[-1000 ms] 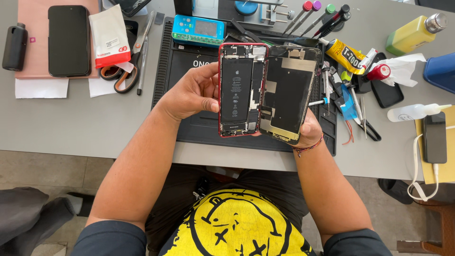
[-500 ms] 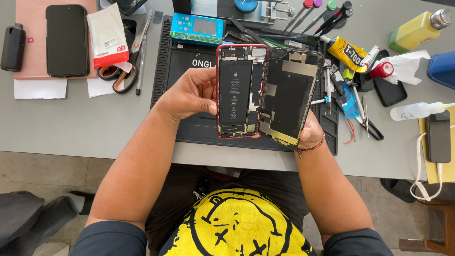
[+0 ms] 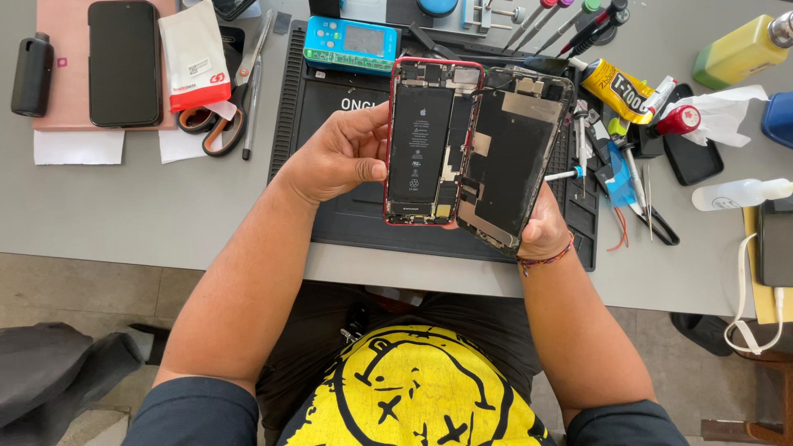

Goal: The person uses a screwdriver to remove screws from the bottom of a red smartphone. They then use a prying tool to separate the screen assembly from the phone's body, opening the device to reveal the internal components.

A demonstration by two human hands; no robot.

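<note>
An opened red-framed phone body [image 3: 429, 140] with its black battery and boards showing is lifted above the black work mat [image 3: 330, 116]. My left hand [image 3: 339, 157] grips its left edge, thumb on the inside. Beside it, hinged open to the right, is the detached screen panel [image 3: 516, 157], inner side up. My right hand [image 3: 545, 227] holds that panel from underneath at its lower end; most of that hand is hidden behind it.
On the grey table: a black phone [image 3: 124, 62] on a pink pad, scissors [image 3: 219, 124], a white and red packet [image 3: 194, 54], a blue tester box [image 3: 351, 45], a yellow glue tube [image 3: 619, 87], screwdrivers [image 3: 570, 16], tweezers, a yellow bottle [image 3: 739, 49], a white squeeze bottle [image 3: 735, 194].
The phone body and screen panel stay in both hands with almost no shift; the view has moved slightly.
</note>
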